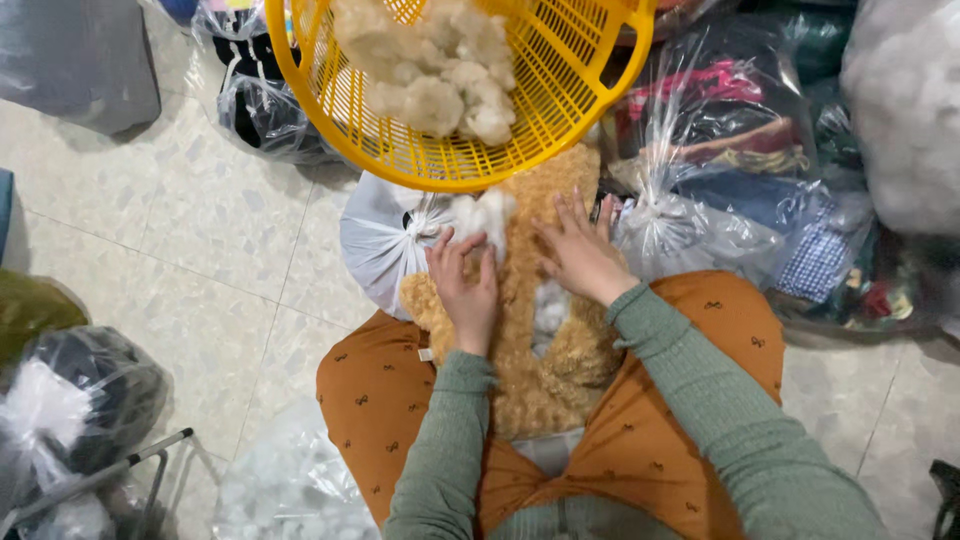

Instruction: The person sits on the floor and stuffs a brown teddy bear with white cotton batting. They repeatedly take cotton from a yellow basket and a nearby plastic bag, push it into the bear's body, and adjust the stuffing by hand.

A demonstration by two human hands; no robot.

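Note:
A tan curly plush toy skin (540,375) lies on my lap, over orange trousers. White stuffing (548,308) shows through an opening in its middle. My left hand (465,290) rests flat on the plush's left side, fingers toward a wad of white stuffing (480,213) at its top. My right hand (578,252) presses flat on the plush's right side, fingers spread. Neither hand grips anything that I can see. A yellow plastic basket (560,120) stands just beyond the plush and holds cream stuffing clumps (440,70).
A knotted white bag (375,245) sits left of the plush. Clear bags of folded cloth (740,190) crowd the right side. A big bag of white filling (905,110) is at far right. Dark and clear bags (80,400) lie lower left on the tiled floor (200,250).

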